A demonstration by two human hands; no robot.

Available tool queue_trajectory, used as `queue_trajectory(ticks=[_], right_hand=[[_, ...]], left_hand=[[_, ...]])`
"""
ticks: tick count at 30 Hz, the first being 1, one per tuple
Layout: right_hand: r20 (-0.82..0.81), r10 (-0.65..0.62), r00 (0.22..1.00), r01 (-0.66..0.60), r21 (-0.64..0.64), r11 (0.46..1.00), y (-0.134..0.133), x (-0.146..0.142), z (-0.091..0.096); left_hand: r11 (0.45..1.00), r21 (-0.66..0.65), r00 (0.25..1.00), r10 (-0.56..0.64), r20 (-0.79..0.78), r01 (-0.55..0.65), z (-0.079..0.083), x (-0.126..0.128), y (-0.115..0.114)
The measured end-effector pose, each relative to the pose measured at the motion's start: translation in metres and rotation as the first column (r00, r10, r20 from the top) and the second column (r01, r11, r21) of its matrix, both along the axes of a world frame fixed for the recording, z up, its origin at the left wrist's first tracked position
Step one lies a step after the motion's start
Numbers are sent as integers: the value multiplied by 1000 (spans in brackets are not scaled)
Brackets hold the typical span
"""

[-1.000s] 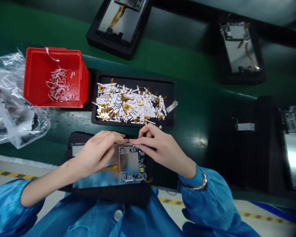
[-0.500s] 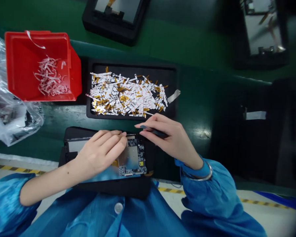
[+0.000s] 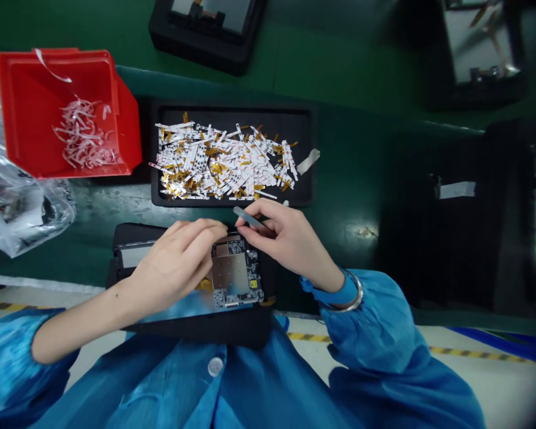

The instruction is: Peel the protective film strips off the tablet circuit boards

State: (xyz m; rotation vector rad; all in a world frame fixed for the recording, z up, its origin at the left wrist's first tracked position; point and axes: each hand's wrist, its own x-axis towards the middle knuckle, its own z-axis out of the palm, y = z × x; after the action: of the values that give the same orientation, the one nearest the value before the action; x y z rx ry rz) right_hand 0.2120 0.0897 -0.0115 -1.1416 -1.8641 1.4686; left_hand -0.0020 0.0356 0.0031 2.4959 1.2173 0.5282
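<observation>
An opened tablet (image 3: 196,307) with a bared circuit board (image 3: 230,274) lies in a black foam holder (image 3: 245,328) in front of me. My left hand (image 3: 174,265) reaches over the tablet, its fingers bunched together at the upper edge near the board. The thumb and whatever the fingertips pinch are hidden. My right hand (image 3: 281,232) grips a flat grey stick-like tool (image 3: 249,219), whose blunt end points up and left. Its fingertips are close to the left fingertips, at the board's upper corner.
Beyond the tablet, a black tray (image 3: 301,128) holds a heap of small white-and-amber flex strips (image 3: 232,164). A red bin (image 3: 131,137) with peeled white strips stands left, beside clear plastic bags (image 3: 22,208). Another foam holder (image 3: 201,50) with a device sits farther back.
My right hand has moved left, towards the left fingertips, and the grey tool shows more of its length. The left fingers have drawn together at the tablet's edge. The whole view has shifted slightly.
</observation>
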Motion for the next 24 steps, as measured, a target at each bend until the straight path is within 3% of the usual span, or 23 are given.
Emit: queue_trajectory(ticks=[4, 8, 11, 13, 15, 24], right_hand=[[-8, -104, 995, 104, 87, 991, -4, 10, 6], [-89, -236, 968, 247, 145, 958, -3, 16, 17], [-132, -308, 942, 304, -50, 951, 2, 12, 13], [-218, -292, 931, 235, -252, 939, 4, 8, 5], [-290, -247, 925, 135, -357, 924, 5, 5, 0], [-290, -263, 920, 130, -407, 904, 3, 5, 0]], left_hand=[[996, -86, 993, -4, 120, 14, -3, 0, 3], [982, 111, 988, -151, -34, 154, -7, 0, 1], [958, 201, 970, -174, -170, 207, -8, -1, -2], [958, 201, 968, -168, -187, 205, -8, -1, -3], [959, 199, 970, -166, -177, 200, -8, -1, -4], [976, 147, 986, -155, -60, 163, -10, -2, -3]])
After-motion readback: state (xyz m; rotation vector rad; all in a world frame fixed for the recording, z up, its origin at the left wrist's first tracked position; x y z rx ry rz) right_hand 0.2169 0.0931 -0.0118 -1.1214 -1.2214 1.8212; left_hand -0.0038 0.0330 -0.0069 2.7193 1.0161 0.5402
